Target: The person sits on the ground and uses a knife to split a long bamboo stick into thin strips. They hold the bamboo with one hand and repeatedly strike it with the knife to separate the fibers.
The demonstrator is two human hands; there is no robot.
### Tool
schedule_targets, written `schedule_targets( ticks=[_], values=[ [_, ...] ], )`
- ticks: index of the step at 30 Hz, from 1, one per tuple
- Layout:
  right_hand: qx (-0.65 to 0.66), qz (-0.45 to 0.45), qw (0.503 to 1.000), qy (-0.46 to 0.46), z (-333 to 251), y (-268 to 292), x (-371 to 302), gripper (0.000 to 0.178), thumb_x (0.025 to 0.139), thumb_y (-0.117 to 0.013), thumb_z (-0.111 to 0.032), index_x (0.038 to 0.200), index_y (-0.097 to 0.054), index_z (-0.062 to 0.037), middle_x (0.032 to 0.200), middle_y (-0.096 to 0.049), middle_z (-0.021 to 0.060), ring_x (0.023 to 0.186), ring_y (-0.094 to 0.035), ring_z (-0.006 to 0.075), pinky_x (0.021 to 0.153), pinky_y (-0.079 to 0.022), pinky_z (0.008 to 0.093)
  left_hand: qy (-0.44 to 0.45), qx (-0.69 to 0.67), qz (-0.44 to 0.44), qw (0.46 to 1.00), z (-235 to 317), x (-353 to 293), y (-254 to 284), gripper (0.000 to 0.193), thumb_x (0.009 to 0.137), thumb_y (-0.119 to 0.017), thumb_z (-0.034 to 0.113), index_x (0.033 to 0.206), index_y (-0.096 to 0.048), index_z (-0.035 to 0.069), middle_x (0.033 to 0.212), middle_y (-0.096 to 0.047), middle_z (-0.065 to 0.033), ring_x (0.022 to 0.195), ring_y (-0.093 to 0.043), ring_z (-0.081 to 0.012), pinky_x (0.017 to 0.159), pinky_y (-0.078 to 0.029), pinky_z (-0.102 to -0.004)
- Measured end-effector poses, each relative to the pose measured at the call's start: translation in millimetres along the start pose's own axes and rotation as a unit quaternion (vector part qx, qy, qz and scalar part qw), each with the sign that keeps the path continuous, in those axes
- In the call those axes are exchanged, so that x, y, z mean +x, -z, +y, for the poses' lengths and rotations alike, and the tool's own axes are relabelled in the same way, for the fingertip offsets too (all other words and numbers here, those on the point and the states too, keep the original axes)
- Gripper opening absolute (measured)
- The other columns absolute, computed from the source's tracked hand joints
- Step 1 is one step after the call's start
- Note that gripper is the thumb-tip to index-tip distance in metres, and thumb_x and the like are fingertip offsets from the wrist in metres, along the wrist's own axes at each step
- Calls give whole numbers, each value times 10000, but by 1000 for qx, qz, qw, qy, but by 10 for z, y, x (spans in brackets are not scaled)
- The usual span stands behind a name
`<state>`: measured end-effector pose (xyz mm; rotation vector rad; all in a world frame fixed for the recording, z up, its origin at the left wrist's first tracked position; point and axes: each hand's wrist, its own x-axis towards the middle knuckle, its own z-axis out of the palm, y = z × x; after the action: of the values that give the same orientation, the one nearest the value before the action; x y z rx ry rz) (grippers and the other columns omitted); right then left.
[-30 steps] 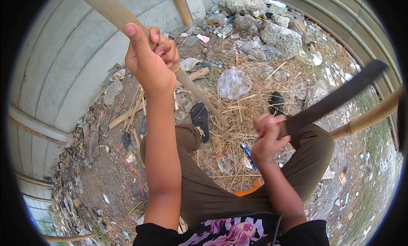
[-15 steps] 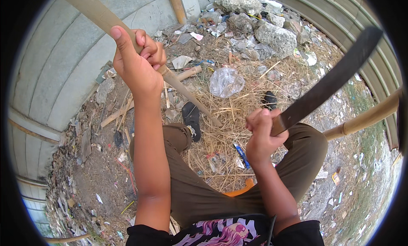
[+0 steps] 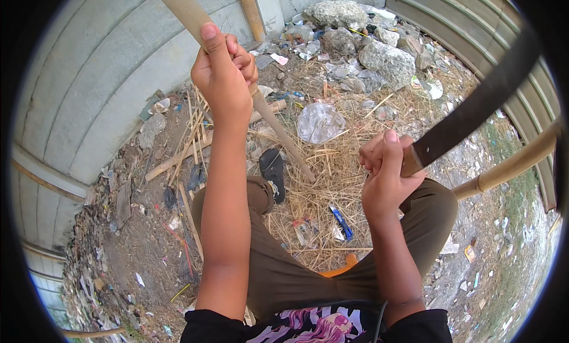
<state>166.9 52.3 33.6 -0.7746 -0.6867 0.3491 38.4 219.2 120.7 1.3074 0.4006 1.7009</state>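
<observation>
My left hand [image 3: 226, 70] is closed round a long bamboo pole [image 3: 184, 12], thumb lying along it. The pole slants from the upper left down to the straw-strewn ground, its lower end resting near my left shoe [image 3: 272, 172]. In my right hand [image 3: 388, 176] is the wooden handle of a machete, fingers wrapped round it. The machete's dark, broad blade [image 3: 477, 103] points up and to the right, apart from the pole. Its tip is blurred against the corrugated fence.
Bamboo strips [image 3: 192, 132] lie at the left beside a concrete wall [image 3: 89, 88]. A clear plastic bag [image 3: 320, 123] and a blue packet [image 3: 341, 223] lie on the straw. Rocks [image 3: 388, 61] are piled at the back. A thick bamboo pole [image 3: 504, 163] slants at the right by the metal fence [image 3: 456, 23].
My left hand has moved right and up, and the pole's upper part has shifted right with it. My right hand and the machete have risen a little and moved right.
</observation>
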Motion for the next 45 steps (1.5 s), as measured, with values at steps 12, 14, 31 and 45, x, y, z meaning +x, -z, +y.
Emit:
schedule_targets(
  ticks=[12,14,31,45],
  values=[
    [-283,-51,934,-213,313,227,-104,333,884,-671,-137,607,-523,-26,523,-489,-4,494,-410,75,461,-347,324,-23,13,8,1000,-25,102,198,508,1005,-544,523,787,-423,81,567,-297,35,429,-218,-59,410,-181,-249],
    [-121,-18,982,-142,44,29,29,394,930,-644,-76,589,-447,-85,559,-483,-32,504,-394,50,468,-312,275,-21,13,15,1000,-14,97,210,508,1004,-548,523,790,-425,79,567,-294,35,432,-216,-58,411,-176,-249],
    [-329,-188,731,-567,1391,958,-921,266,784,-723,-171,650,-599,23,554,-603,103,465,-591,248,453,-471,381,-15,7,-50,999,-113,0,-192,530,995,-557,537,784,-454,61,569,-349,18,438,-266,-57,421,-192,-242],
    [-330,-176,927,23,323,99,-386,248,821,-702,-32,663,-512,-19,489,-459,59,423,-434,102,426,-359,290,-20,13,-18,1000,-76,86,53,516,1010,-528,527,813,-441,57,578,-295,23,453,-220,-62,442,-184,-245]
  ],
)
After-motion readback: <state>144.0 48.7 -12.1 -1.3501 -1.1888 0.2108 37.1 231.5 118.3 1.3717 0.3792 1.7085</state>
